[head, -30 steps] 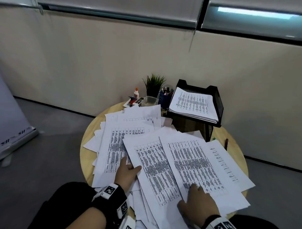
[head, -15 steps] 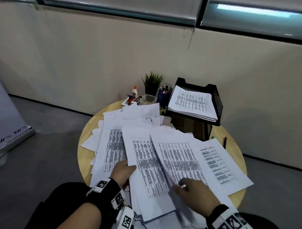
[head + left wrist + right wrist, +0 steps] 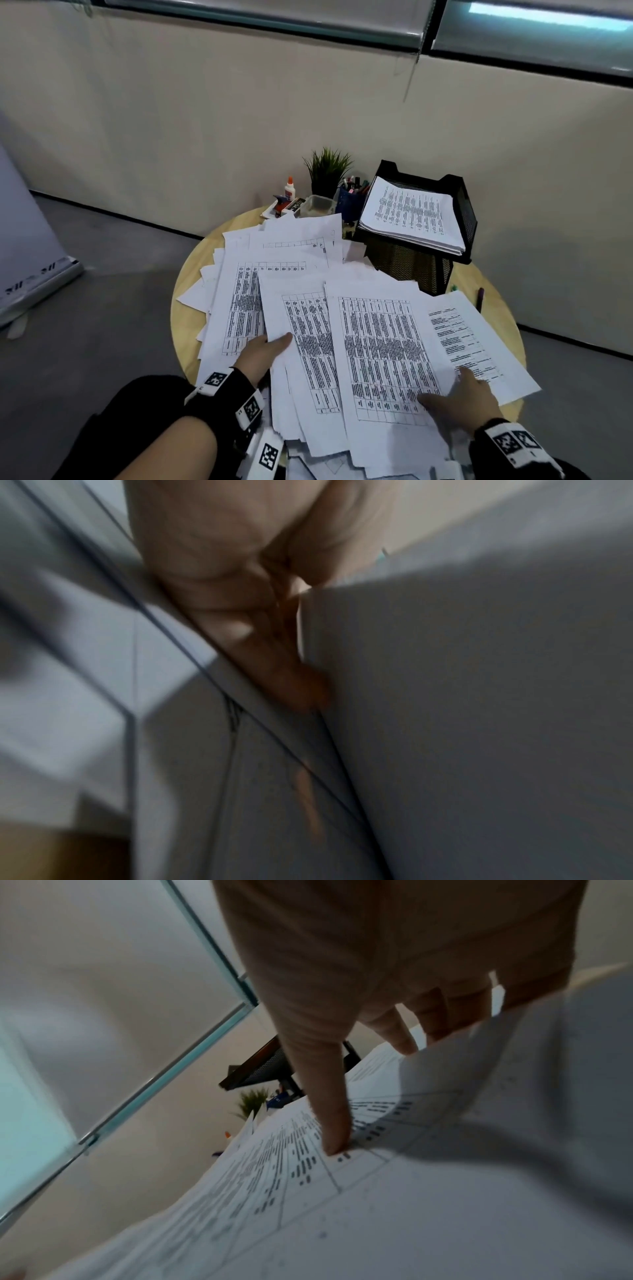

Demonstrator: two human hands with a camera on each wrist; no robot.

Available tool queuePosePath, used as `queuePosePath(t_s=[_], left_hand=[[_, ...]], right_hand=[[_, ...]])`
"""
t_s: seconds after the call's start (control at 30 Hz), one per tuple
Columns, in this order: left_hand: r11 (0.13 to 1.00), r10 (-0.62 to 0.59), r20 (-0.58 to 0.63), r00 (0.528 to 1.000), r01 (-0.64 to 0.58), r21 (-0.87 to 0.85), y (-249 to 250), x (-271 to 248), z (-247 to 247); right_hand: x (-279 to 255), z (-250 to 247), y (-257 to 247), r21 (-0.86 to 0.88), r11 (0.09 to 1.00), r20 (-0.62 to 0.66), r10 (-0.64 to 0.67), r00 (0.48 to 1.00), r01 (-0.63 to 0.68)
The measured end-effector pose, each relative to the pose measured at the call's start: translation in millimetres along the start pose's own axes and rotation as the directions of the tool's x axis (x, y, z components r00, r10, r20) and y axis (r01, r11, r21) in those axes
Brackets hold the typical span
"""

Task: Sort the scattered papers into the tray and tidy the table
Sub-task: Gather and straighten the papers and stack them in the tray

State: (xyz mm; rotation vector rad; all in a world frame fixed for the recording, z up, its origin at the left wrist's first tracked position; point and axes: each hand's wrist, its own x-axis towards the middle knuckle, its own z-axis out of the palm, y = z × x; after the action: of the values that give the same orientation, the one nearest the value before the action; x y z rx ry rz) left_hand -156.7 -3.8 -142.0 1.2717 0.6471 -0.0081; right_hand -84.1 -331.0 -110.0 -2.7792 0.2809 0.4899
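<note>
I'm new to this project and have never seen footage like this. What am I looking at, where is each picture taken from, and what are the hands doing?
No machine here: a person wears three cameras, one on the head and one on each wrist. The marked bands on the wrists are part of that rig.

The head view looks down on a round wooden table covered with scattered printed papers. At the back stands a black mesh tray already holding a stack of sheets, beside a small plant, a pen cup and a glue bottle.

The left hand has a grip on the edge of a sheet, thumb on top; the left wrist view is blurred, showing fingers against paper. The right hand lies on another sheet; its wrist view shows the thumb pressing the print, the other fingers behind a curled-up edge.
</note>
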Motion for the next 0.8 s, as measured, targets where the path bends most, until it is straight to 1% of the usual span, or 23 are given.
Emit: queuePosePath(t_s=[0.07,0.13,0.2,0.27,0.33,0.4,0.47,0.5,0.57,0.67,0.7,0.77,0.8], left_hand=[[0.999,-0.044,0.047,0.998,0.042,0.034,-10.9,17.3,-4.6],[0.997,-0.040,0.079,0.996,0.034,0.075,-4.1,12.3,-3.5],[0.995,-0.006,0.092,0.996,-0.003,0.103,5.8,2.1,-2.6],[0.994,0.034,0.070,0.997,-0.041,0.103,9.2,2.3,-5.3],[0.995,0.048,0.023,0.999,-0.050,0.085,14.7,-0.9,-6.6],[0.997,0.058,-0.027,0.998,-0.057,0.048,15.4,1.6,-9.7],[0.997,0.076,-0.047,0.996,-0.076,0.016,14.3,4.2,-12.8],[0.997,0.077,-0.052,0.996,-0.078,-0.007,13.6,5.0,-14.2],[0.995,0.092,-0.047,0.995,-0.094,-0.043,14.5,3.6,-13.0],[0.991,0.116,-0.031,0.993,-0.118,-0.060,13.3,1.5,-7.8],[0.991,0.115,-0.029,0.993,-0.116,-0.060,13.2,-0.7,-6.3],[0.992,0.115,-0.021,0.993,-0.116,-0.049,10.0,-2.1,-6.3],[0.993,0.115,-0.015,0.993,-0.115,-0.032,9.3,-3.0,-6.2]], right_hand=[[2.7,0.9,4.3,0.145,0.989,0.001,0.005,1.000,-0.005],[5.2,1.4,10.6,0.168,0.985,-0.012,-0.020,1.000,0.022],[7.9,-2.1,15.8,0.218,0.974,-0.065,-0.042,0.997,0.055],[7.3,-10.0,22.2,0.319,0.943,-0.157,-0.046,0.987,0.094],[8.6,-16.6,30.0,0.409,0.909,-0.222,0.006,0.975,0.087],[5.8,-19.1,33.0,0.487,0.872,-0.207,0.047,0.977,0.061],[9.8,-12.3,38.1,0.495,0.869,-0.134,0.087,0.987,-0.009],[13.5,-5.5,41.5,0.476,0.879,-0.120,0.084,0.989,-0.017],[14.1,4.9,39.5,0.454,0.891,-0.111,0.061,0.992,-0.004],[-6.3,5.3,20.4,0.308,0.950,-0.142,-0.003,0.990,0.047],[-12.2,3.2,14.8,0.288,0.956,-0.112,-0.016,0.994,0.047],[-13.1,1.9,10.6,0.307,0.951,-0.058,-0.027,0.998,0.043],[-11.7,1.5,10.6,0.330,0.943,-0.061,-0.031,0.998,0.050]])
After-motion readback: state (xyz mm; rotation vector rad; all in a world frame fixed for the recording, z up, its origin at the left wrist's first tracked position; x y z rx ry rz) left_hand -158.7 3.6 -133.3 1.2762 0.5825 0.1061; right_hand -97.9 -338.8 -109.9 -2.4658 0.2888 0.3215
